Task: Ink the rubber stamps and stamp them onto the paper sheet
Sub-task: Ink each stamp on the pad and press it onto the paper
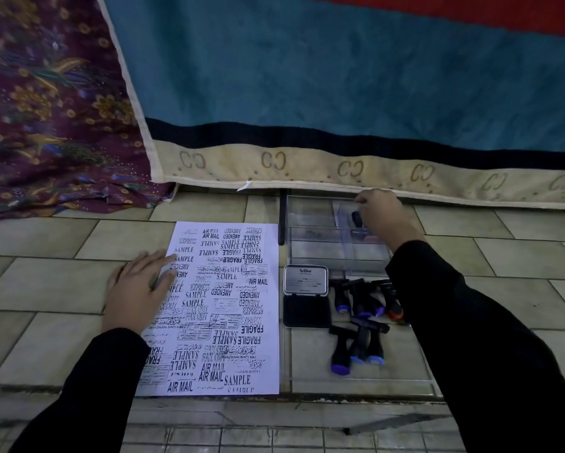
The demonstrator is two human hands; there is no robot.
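Head view: paper sheet (222, 308) on floor tiles (45, 282), stamped SAMPLE, AIR MAIL, FRAGILE, FAX OUT.
Ink pad (306, 310): open, lid reads Artline.
Left hand (137, 289): fingers straight, flat on the sheet's left edge.
Right hand (384, 214): reaching into clear box (310, 237); cannot tell its grip.
Stamps (361, 341): heaped beside the pad.

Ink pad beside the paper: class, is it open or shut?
Open. The ink pad shows its dark inking surface, with the labelled lid swung back behind it.

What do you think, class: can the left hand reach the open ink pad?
Probably yes: the left hand rests on the paper sheet, with only that sheet between it and the ink pad.
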